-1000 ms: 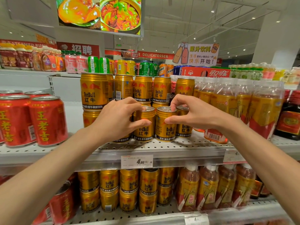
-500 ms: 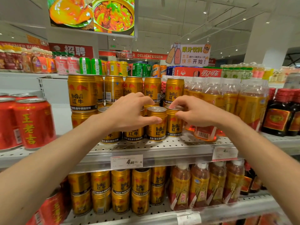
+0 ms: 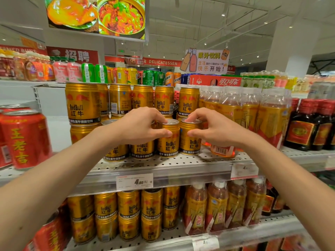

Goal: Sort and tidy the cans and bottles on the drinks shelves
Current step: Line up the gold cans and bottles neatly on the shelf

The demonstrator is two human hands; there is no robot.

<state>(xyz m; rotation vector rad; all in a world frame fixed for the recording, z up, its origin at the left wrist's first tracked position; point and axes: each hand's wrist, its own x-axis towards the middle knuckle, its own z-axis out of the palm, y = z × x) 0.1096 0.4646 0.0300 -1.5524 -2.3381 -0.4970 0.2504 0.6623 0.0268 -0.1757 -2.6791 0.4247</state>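
Gold Red Bull cans stand in a front row on the perforated middle shelf (image 3: 163, 165), with more gold cans (image 3: 119, 100) stacked behind. My left hand (image 3: 139, 125) grips the top of one front gold can (image 3: 168, 142), thumb on its side and fingers over its rim. My right hand (image 3: 215, 127) grips the neighbouring gold can (image 3: 189, 140) the same way. Both cans stand upright on the shelf, side by side and almost touching. Two more front cans (image 3: 143, 150) sit partly hidden under my left hand.
Red herbal-tea cans (image 3: 23, 140) stand at the left. Orange-labelled drink bottles (image 3: 253, 115) crowd the right, then dark bottles with red caps (image 3: 306, 127). The lower shelf holds gold cans (image 3: 128, 209) and bottles (image 3: 217, 209). A price tag (image 3: 135, 182) hangs on the shelf edge.
Both hands have stayed on the front gold cans while the view shifted. The two gripped cans now stand close together; my right hand has curled further over its can.
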